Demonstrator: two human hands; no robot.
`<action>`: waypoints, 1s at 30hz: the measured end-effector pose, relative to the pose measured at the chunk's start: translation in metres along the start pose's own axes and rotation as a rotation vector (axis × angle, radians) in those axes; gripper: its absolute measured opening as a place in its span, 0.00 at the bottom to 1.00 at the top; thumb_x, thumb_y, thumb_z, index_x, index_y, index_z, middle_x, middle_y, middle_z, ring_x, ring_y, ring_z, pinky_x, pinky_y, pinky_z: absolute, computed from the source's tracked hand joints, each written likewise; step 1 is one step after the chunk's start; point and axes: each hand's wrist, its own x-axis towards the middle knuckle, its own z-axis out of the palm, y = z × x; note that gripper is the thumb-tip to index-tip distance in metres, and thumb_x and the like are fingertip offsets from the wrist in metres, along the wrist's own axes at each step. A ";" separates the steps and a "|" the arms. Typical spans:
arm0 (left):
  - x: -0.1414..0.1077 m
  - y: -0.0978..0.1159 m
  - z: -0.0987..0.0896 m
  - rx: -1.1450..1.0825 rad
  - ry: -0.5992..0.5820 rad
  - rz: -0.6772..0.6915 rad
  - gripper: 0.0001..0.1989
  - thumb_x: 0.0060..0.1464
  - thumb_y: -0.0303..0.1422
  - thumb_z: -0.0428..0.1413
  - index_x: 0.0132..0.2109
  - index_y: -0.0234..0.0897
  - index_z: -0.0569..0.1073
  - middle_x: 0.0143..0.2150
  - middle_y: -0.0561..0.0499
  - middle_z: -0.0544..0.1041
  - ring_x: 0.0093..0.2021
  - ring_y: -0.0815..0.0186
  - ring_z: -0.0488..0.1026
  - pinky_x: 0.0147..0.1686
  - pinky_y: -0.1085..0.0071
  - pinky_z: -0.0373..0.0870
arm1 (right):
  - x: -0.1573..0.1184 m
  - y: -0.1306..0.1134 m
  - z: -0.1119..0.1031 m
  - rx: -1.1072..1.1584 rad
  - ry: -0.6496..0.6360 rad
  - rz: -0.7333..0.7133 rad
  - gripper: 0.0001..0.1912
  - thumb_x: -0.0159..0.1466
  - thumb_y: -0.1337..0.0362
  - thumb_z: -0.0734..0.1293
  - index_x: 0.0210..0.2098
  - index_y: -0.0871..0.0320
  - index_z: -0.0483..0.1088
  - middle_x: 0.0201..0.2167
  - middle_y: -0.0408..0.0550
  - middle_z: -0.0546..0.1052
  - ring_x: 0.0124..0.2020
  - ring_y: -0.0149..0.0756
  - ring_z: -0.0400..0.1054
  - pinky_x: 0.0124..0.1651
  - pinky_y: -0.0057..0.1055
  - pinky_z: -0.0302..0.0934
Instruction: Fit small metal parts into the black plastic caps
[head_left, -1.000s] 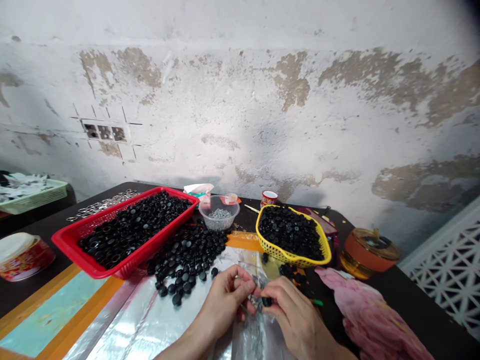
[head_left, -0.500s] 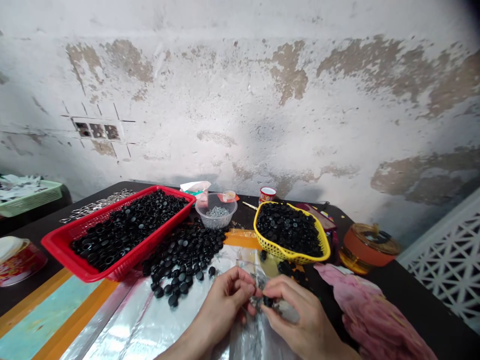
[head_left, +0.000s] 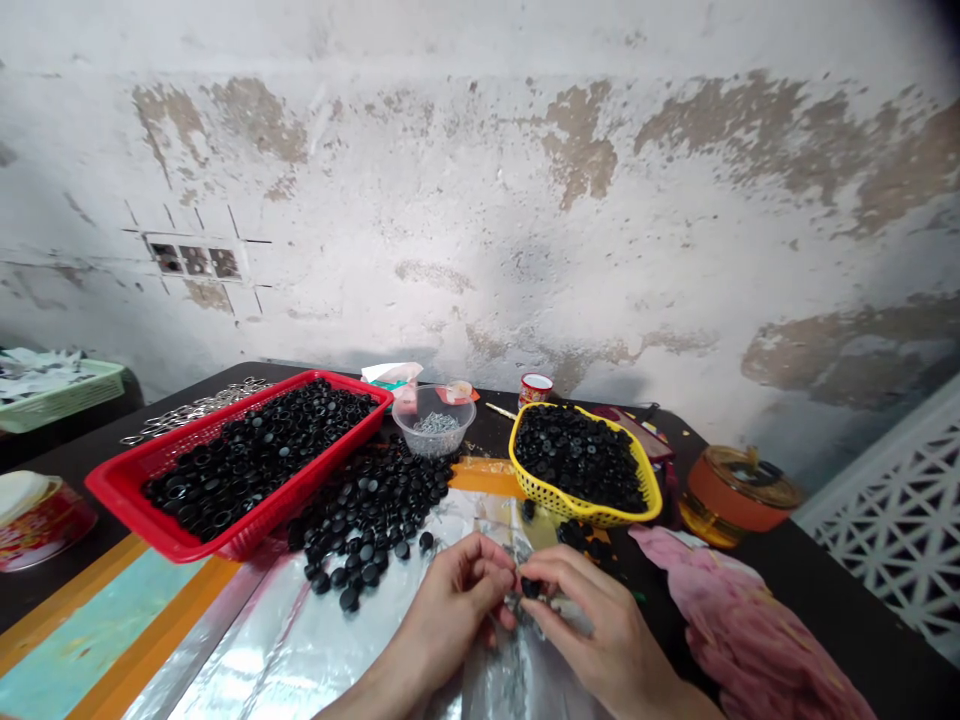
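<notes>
Black cap (head_left: 530, 588) sits pinched between the thumb and fingertips of the right hand (head_left: 592, 615), near the middle of the scene, above a clear plastic sheet (head_left: 247, 650). Just beside it on the left, the left hand (head_left: 461, 595) has its thumb and fingers curled together; I cannot tell whether it grasps anything. To the right of the hands lies a crumpled pink cloth (head_left: 750, 620) on the dark table (head_left: 817, 590). Farther off, left of the hands, a loose pile of black caps (head_left: 371, 500) spreads onto the sheet, while a red-patterned tub (head_left: 45, 530) stands at the left. Beyond the right hand is a yellow basket (head_left: 559, 505) heaped with small black pieces, with an amber jar (head_left: 739, 500) to its right. A long red basket (head_left: 142, 510), full of black parts, stands left of the pile. Farther still are a clear bowl (head_left: 420, 440) of small metal bits and a red-and-white cup (head_left: 535, 389), before a peeling wall (head_left: 337, 250).
</notes>
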 end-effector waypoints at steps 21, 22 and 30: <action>0.000 0.001 0.001 0.042 -0.016 -0.011 0.14 0.50 0.40 0.60 0.34 0.34 0.68 0.22 0.55 0.70 0.19 0.74 0.66 0.17 0.80 0.59 | -0.001 -0.002 0.000 0.007 0.013 -0.005 0.10 0.64 0.74 0.64 0.43 0.58 0.72 0.37 0.48 0.75 0.38 0.35 0.71 0.41 0.28 0.66; 0.000 0.001 0.001 0.039 -0.018 -0.007 0.13 0.50 0.39 0.60 0.34 0.34 0.68 0.23 0.55 0.70 0.20 0.74 0.66 0.17 0.80 0.60 | 0.000 -0.001 0.000 0.006 0.010 -0.006 0.11 0.64 0.75 0.64 0.45 0.58 0.71 0.38 0.49 0.75 0.39 0.35 0.71 0.41 0.27 0.66; -0.001 -0.001 0.002 0.026 -0.009 -0.028 0.14 0.50 0.39 0.61 0.36 0.33 0.68 0.24 0.55 0.70 0.20 0.73 0.67 0.17 0.80 0.60 | -0.003 0.002 0.001 -0.029 0.031 -0.045 0.09 0.65 0.74 0.61 0.39 0.59 0.71 0.33 0.48 0.75 0.35 0.36 0.72 0.38 0.29 0.66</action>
